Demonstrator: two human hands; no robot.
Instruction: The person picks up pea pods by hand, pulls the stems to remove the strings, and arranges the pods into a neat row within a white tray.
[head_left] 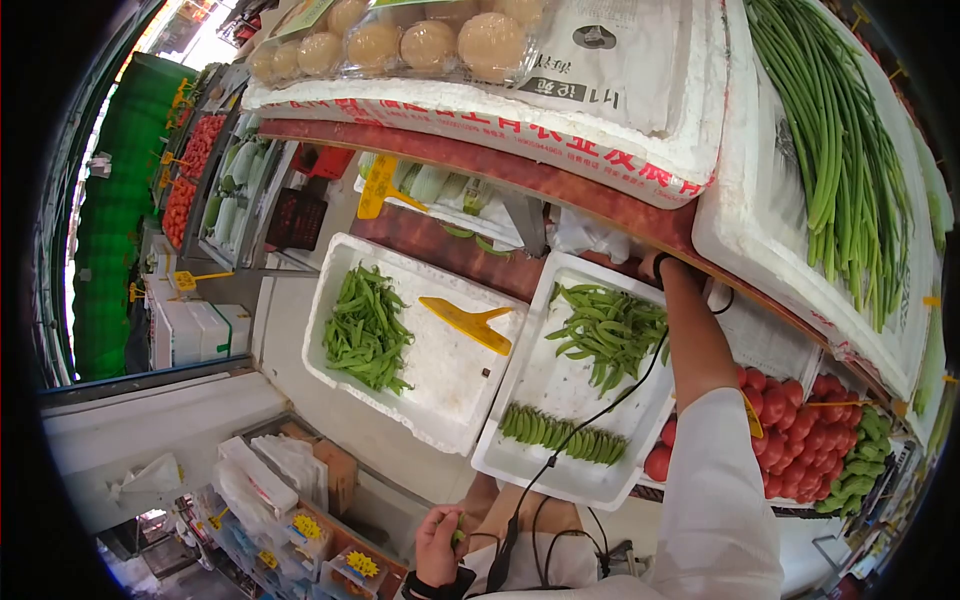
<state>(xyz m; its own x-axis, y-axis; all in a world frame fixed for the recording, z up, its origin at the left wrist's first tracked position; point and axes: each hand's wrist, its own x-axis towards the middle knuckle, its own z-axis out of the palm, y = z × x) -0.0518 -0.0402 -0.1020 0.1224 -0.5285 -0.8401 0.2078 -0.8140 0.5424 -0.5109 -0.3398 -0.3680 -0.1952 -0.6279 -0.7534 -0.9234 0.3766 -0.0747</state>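
Note:
My left hand is low in the view near my lap, its fingers closed on a small green pea pod. My right arm stretches up across the right tray, and my right hand is near a white plastic bag under the shelf edge; its fingers are mostly hidden. The right white foam tray holds a loose heap of pea pods and a neat row of pods. Beside it, a second foam tray holds another heap of pods and a yellow Y-shaped plastic piece.
Above, a foam box carries packed round brown produce. Long green stalks lie at upper right. Tomatoes and green peppers sit at right. A black cable hangs across the right tray.

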